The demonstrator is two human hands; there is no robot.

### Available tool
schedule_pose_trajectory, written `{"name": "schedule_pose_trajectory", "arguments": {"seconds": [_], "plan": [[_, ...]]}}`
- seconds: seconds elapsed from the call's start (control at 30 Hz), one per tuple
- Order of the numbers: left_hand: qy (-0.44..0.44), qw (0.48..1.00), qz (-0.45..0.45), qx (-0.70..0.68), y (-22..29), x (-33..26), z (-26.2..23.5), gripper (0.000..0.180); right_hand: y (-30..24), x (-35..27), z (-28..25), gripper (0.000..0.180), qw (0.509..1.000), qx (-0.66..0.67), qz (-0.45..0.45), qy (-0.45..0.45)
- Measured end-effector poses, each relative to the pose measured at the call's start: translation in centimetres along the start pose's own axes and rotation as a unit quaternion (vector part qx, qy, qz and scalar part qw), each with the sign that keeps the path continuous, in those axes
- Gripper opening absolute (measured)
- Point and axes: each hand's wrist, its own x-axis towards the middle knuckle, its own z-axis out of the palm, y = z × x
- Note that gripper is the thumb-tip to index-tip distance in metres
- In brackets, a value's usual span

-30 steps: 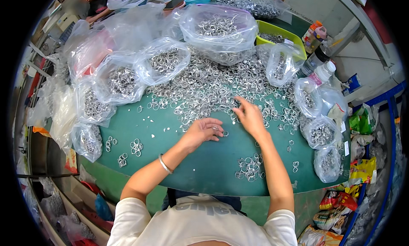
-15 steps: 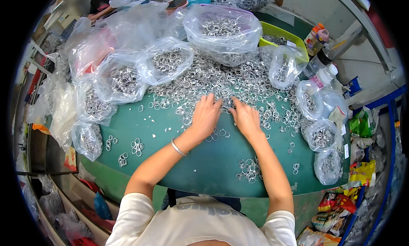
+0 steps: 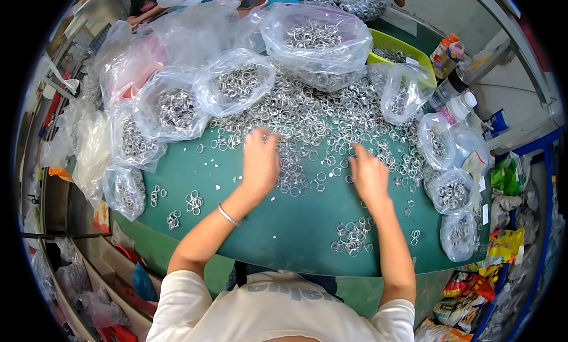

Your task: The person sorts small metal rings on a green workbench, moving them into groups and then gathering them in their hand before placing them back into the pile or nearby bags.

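Observation:
A wide heap of silver-coloured metal rings (image 3: pixel 296 108) spreads over the green table (image 3: pixel 236 235). My left hand (image 3: pixel 261 161) is over the heap's near left edge, its fingertips smeared by motion. Between my hands a loose strip of rings (image 3: pixel 293 173) reaches toward me. My right hand (image 3: pixel 370 175) is to the right of that strip, index finger and thumb apart among scattered rings, with nothing seen in it. Beside my right forearm is a small cluster of rings (image 3: pixel 353 235). Smaller clusters of rings (image 3: pixel 193 202) sit at the left.
Clear bags of rings (image 3: pixel 174 108) line the left side, and more bags (image 3: pixel 452 191) line the right. Behind the heap are a large bag-lined tub (image 3: pixel 316 43) and a lime-green basin (image 3: pixel 414 58). Bottles (image 3: pixel 452 84) stand at the right. Other people are at the far side.
My hands have moved apart: the left one to the left, the right one to the right and slightly nearer. More rings now lie in the strip between them, closer to me.

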Motion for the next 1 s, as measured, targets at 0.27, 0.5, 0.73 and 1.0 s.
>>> {"name": "schedule_pose_trajectory", "arguments": {"seconds": [0.27, 0.5, 0.73, 1.0], "plan": [[-0.159, 0.981, 0.106, 0.014, 1.6, -3.8, 1.0, 0.034, -1.9, -0.3, 2.1, 0.024, 0.989, -0.014, -0.089, -0.120], [-0.063, 0.995, 0.030, 0.066, -2.4, -1.7, 1.3, 0.033, 0.0, 0.3, 1.0, 0.013, 0.997, -0.063, 0.046, -0.008], [0.015, 0.996, -0.026, 0.089, -4.0, 2.0, -0.1, 0.031, -4.1, 0.3, 0.2, 0.012, 0.973, 0.165, -0.029, -0.159], [-0.186, 0.971, 0.032, -0.150, 1.5, -4.3, -0.4, 0.035, -3.1, -3.1, 1.9, 0.028, 0.974, 0.112, -0.035, -0.193]]}}
